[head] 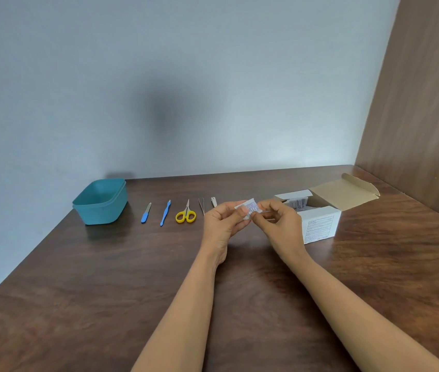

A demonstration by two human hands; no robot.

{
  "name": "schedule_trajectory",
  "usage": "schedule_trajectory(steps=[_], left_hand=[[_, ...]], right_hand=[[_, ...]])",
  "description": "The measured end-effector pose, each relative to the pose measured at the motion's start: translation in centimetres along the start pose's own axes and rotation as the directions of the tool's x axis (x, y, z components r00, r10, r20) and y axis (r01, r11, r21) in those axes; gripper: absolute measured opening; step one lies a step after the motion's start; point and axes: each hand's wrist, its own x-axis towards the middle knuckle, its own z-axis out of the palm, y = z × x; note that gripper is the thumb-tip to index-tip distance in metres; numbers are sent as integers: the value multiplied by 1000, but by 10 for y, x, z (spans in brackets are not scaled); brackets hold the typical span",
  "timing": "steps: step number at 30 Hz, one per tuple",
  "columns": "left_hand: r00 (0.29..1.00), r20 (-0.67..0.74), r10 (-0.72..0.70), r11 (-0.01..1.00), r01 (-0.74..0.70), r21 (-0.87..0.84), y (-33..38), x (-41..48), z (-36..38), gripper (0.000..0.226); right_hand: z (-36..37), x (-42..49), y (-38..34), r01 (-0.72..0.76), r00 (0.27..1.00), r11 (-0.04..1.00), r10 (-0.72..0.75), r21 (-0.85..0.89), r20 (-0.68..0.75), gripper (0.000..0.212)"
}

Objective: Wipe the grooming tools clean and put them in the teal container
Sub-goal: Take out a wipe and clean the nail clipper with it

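Both hands hold a small white wipe packet [249,207] above the table. My left hand [223,224] pinches its left side and my right hand [280,220] pinches its right side. To the left, a row of grooming tools lies on the wood: a blue-handled nail file [146,213], a blue cuticle tool [165,212], yellow-handled scissors [186,214], metal tweezers [201,205] and a nail clipper [214,202], partly hidden behind my left hand. The teal container [100,202] stands open and empty at the far left.
An open white cardboard box [320,224] with more packets inside stands right of my hands, its lid flap folded back. The brown wooden table [132,277] ends at a pale wall behind and a wooden panel [422,116] on the right.
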Motion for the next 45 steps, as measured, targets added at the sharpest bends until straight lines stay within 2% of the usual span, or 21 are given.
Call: schedule_trajectory(steps=[6, 13, 17, 21, 25, 30, 37, 42, 45], left_hand=[[999, 37, -9, 1000, 10, -23, -1, 0, 1, 9], [999, 38, 1, 999, -3, 46, -2, -1, -1, 10], [998, 59, 18, 995, -24, 95, -3, -1, -3, 13], [998, 57, 9, 993, -16, 115, -3, -2, -2, 14], [999, 34, -2, 990, -3, 139, -4, -2, 0, 12], [999, -24, 45, 977, -39, 210, -6, -1, 2, 10], [987, -111, 117, 943, -75, 324, -10, 2, 2, 12], [930, -306, 202, 925, -79, 371, -14, 8, -2, 9], [896, -321, 306, 807, -66, 586, -19, 12, -3, 4]], right_hand=[[1, -2, -3, 50, 998, 999, -49, 10, -41, 21], [-2, 4, 8, -54, 998, 998, 55, -44, 12, 15], [-1, 2, 8, -41, 995, 998, 44, -40, 95, 8], [0, 3, 12, -17, 979, 996, 34, -83, 199, 20], [1, 3, 13, -54, 975, 994, 74, -100, 208, 24], [4, 2, 13, -123, 973, 992, 118, 12, 200, 15], [7, 1, 3, -295, 950, 930, 261, 220, 171, 22], [7, 2, 3, -289, 957, 892, 280, 347, 76, 15], [8, 1, 7, -229, 972, 902, 234, 366, 32, 17]])
